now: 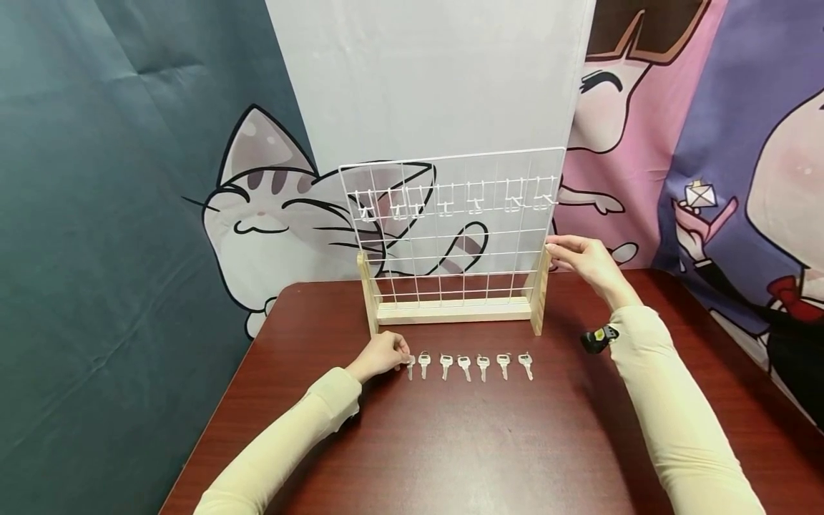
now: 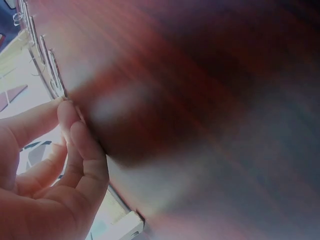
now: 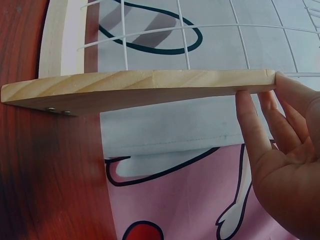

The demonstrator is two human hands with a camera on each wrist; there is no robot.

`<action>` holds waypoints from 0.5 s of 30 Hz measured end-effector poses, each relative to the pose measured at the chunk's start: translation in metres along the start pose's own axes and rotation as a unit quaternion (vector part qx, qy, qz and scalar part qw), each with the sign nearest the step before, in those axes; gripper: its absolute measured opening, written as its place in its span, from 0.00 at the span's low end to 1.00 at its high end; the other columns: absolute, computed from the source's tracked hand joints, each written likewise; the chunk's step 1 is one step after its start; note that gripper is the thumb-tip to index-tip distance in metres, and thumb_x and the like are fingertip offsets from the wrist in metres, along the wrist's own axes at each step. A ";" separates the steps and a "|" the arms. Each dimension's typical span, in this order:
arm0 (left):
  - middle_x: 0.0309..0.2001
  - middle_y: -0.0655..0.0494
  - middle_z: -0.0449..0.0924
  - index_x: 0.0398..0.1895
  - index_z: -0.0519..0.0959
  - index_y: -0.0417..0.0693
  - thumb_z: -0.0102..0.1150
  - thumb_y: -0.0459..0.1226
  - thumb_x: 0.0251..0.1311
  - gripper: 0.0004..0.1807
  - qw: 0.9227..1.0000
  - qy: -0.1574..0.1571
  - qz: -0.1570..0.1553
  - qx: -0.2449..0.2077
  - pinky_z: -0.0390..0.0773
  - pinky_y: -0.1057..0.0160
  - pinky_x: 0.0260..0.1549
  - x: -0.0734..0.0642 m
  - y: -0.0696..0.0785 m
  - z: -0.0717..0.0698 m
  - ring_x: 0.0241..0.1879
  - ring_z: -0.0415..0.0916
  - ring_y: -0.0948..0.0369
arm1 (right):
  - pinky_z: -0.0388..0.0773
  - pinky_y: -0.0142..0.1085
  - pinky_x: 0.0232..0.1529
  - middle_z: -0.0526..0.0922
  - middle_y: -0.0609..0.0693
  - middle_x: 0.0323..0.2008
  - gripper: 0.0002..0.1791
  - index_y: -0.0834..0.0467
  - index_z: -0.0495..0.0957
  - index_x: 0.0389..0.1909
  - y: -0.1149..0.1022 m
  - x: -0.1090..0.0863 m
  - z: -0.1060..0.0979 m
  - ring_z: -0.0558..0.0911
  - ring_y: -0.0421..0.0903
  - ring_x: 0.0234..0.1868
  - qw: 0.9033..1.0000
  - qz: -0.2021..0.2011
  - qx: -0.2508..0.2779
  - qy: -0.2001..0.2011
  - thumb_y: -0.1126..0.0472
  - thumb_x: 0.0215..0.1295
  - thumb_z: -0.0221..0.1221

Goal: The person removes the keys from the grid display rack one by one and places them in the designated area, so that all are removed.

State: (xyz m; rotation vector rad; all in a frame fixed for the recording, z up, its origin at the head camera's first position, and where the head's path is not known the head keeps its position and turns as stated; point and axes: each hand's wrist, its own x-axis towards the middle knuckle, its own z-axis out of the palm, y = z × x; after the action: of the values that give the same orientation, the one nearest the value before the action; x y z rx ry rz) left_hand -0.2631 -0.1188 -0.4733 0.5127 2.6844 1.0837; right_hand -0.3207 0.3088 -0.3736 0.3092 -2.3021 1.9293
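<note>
At the left end of a row of several metal keys, my left hand pinches the bow of the outermost key. In the left wrist view thumb and fingertips meet there, largely hiding that key, with the other keys edge-on beyond. Behind the row stands a white wire grid rack on a wooden base, with several white hooks along its upper part. My right hand grips the top of the rack's right wooden post between thumb and fingers.
The brown table runs under the keys and rack. A printed cartoon curtain hangs close behind the rack. Strapped to the right wrist is a small black camera. The left wooden post stands just behind the left hand.
</note>
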 end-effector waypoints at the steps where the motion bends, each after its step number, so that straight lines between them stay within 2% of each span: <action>1: 0.22 0.52 0.81 0.25 0.80 0.41 0.67 0.30 0.59 0.07 1.000 0.001 0.001 0.001 0.76 0.68 0.19 0.000 0.000 0.000 0.19 0.79 0.59 | 0.82 0.28 0.48 0.86 0.46 0.46 0.27 0.75 0.70 0.63 0.000 0.000 0.000 0.85 0.37 0.41 1.000 0.000 0.001 0.001 0.61 0.72 0.61; 7: 0.22 0.52 0.81 0.26 0.81 0.41 0.68 0.31 0.59 0.06 1.000 -0.003 -0.004 0.000 0.77 0.68 0.20 -0.002 0.000 0.001 0.19 0.79 0.60 | 0.82 0.27 0.48 0.85 0.47 0.49 0.26 0.75 0.70 0.63 -0.001 -0.003 0.000 0.85 0.36 0.42 1.000 0.000 -0.005 0.004 0.61 0.73 0.60; 11: 0.22 0.53 0.81 0.27 0.81 0.41 0.69 0.31 0.59 0.06 1.000 -0.005 -0.009 -0.003 0.77 0.68 0.20 -0.002 0.001 0.001 0.19 0.79 0.60 | 0.81 0.27 0.48 0.85 0.40 0.46 0.26 0.75 0.70 0.64 0.000 -0.003 -0.001 0.85 0.34 0.41 1.000 0.007 -0.011 0.003 0.62 0.74 0.59; 15: 0.23 0.53 0.81 0.29 0.81 0.40 0.68 0.32 0.59 0.05 1.000 -0.005 -0.012 -0.011 0.77 0.67 0.21 -0.003 0.001 -0.001 0.20 0.79 0.60 | 0.82 0.26 0.44 0.85 0.39 0.45 0.26 0.75 0.70 0.64 0.001 -0.002 -0.001 0.85 0.35 0.40 0.999 -0.001 -0.033 0.001 0.61 0.74 0.58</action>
State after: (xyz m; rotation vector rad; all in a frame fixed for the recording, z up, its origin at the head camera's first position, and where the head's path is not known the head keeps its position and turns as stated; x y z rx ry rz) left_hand -0.2604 -0.1199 -0.4716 0.4809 2.6593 1.0997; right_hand -0.3185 0.3104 -0.3745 0.3013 -2.3568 1.8480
